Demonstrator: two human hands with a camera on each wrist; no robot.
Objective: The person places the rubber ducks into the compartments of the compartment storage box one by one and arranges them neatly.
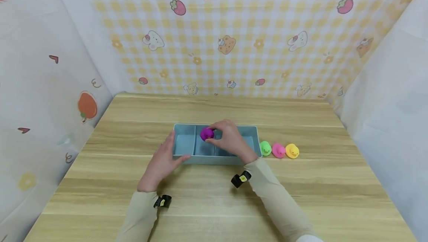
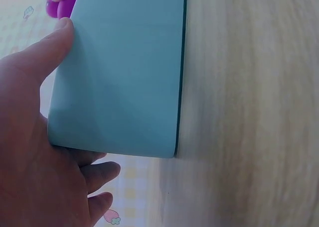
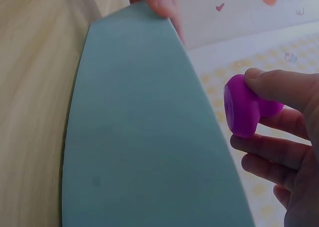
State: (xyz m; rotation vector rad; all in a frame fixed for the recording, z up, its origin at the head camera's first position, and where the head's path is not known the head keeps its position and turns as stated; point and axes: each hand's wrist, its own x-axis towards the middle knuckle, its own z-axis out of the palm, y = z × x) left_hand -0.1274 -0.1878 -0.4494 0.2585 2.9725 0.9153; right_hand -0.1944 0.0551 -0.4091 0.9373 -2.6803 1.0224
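A purple rubber duck (image 1: 206,134) is pinched between the thumb and fingers of my right hand (image 1: 230,138). It is held over the second compartment from the left of a blue-grey divided box (image 1: 214,160). In the right wrist view the duck (image 3: 242,107) hangs above the box's rim, its flat base turned toward the box (image 3: 144,117). My left hand (image 1: 163,162) rests at the box's left front corner. Its thumb lies along the front rim and its straight fingers along the left end, as the left hand (image 2: 40,107) also shows in the left wrist view.
Right of the box, a green duck (image 1: 265,148), a pink duck (image 1: 279,150) and a yellow duck (image 1: 292,151) stand in a row on the wooden table (image 1: 207,201). Behind the table hangs a checked cloth (image 1: 214,22); white cloth hangs at both sides.
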